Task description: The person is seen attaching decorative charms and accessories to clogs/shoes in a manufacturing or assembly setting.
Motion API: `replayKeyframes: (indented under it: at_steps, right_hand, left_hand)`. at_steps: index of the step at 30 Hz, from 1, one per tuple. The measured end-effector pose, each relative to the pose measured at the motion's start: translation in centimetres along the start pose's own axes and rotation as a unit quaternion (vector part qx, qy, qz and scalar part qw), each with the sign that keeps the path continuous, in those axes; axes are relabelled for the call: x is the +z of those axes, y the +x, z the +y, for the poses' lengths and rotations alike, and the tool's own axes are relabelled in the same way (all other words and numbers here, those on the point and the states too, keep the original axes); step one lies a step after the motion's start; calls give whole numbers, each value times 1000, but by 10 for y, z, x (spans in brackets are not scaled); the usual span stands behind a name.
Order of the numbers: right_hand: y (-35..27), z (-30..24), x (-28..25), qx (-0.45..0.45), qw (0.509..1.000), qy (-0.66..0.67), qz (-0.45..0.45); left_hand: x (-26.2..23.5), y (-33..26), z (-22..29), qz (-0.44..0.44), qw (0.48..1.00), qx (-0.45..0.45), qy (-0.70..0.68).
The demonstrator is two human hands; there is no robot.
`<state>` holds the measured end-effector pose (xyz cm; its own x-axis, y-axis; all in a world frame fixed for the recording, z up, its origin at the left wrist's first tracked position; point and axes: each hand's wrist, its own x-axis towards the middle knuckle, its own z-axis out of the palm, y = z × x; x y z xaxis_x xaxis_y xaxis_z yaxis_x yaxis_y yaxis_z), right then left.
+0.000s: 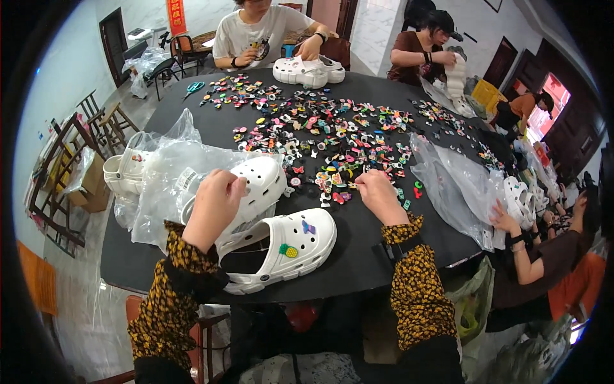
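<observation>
A white clog (288,246) lies close to me on the black table, a pineapple charm (288,250) and a purple-blue charm (309,227) on its top. Behind it rests a second white clog (259,182), partly covered by my left hand (217,201). That hand is closed, fingers curled in; whatever it may hold is hidden. My right hand (378,192) hovers at the near edge of a spread of small colourful shoe charms (339,153). Its fingertips are pinched together, and anything between them is too small to name.
Clear plastic bags lie left (166,179) and right (451,185), the left one beside more white clogs (125,171). Teal scissors (194,88) are at the far left. Across the table, one person handles white clogs (302,72); other people work along the right side.
</observation>
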<state>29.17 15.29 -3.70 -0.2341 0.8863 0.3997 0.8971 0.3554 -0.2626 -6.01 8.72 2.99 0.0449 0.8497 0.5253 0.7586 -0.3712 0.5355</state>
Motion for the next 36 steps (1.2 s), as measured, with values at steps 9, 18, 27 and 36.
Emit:
replayKeyframes:
  at_steps: [9,18,27,36]
  right_hand:
    - [12,-38,-35,11,967,255,-9]
    - [55,-120,-53,-22,928,349,-128]
    - [74,-161,1,-161,954,253,-22]
    - [75,-160,6,-251,951,172,-52]
  left_hand:
    - [-2,6,-8,-24,995,-94,29]
    - [-8,-15,-23,-168,977,-128,-31]
    - [0,-37,-26,-153,975,-75,-144]
    - [-1,-45,-19,-145,985,-8,-90]
